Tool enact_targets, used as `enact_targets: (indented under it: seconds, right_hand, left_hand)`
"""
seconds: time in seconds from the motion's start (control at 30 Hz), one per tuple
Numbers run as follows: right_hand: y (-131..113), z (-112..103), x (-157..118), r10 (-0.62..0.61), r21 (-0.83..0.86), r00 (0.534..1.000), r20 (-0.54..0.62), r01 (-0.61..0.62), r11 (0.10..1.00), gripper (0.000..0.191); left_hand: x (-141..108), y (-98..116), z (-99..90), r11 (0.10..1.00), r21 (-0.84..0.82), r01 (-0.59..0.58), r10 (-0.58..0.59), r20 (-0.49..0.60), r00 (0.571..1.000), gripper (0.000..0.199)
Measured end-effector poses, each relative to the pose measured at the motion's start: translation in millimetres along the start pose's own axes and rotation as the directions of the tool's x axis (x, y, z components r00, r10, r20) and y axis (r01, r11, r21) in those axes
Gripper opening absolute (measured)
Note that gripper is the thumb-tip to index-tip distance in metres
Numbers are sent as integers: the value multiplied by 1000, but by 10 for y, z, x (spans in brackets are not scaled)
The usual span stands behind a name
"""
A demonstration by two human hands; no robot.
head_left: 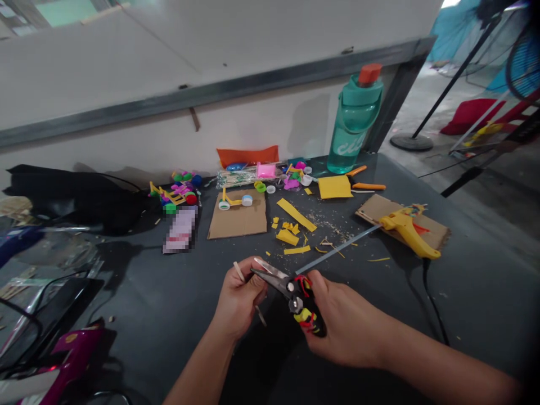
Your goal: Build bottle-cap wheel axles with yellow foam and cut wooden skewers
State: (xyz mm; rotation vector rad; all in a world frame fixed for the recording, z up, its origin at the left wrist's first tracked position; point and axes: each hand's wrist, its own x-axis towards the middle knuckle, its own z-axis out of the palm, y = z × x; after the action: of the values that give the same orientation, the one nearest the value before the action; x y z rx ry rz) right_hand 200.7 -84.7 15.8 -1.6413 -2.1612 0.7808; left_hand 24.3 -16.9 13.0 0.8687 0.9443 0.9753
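Observation:
My left hand is closed round a thin pale stick, whose ends poke out above and below the fingers. In my right hand is a pair of shears with black, red and yellow handles. The shears' blades are parted, their tips at the left fingertips; whether they touch the stick I cannot tell. Beyond the hands lie yellow scraps and a yellow strip. A small yellow scooter-like model with white wheels stands on a cardboard piece.
A yellow glue gun with a long glue stick rests on cardboard at right, its cord trailing forward. At the back stand a teal bottle and orange-handled scissors. Colourful small parts sit by the wall; a magenta tool lies front left.

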Motion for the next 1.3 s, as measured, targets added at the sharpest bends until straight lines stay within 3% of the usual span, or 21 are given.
enact_targets:
  seconds: [0.5, 0.87, 1.3]
  right_hand:
    - [-16, 6, -13, 1, 17, 1000, -18, -1, 1000, 31]
    - [38, 10, -21, 16, -62, 1000, 11, -16, 998, 28]
    - [-9, 32, 4, -2, -65, 996, -94, -4, 998, 36]
  left_hand:
    - [6, -29, -94, 985, 135, -108, 98, 81, 992, 19]
    - [21, -62, -14, 1000, 30, 0, 2, -45, 999, 26]
    - [-5, -21, 23, 1000, -13, 12, -12, -23, 1000, 30]
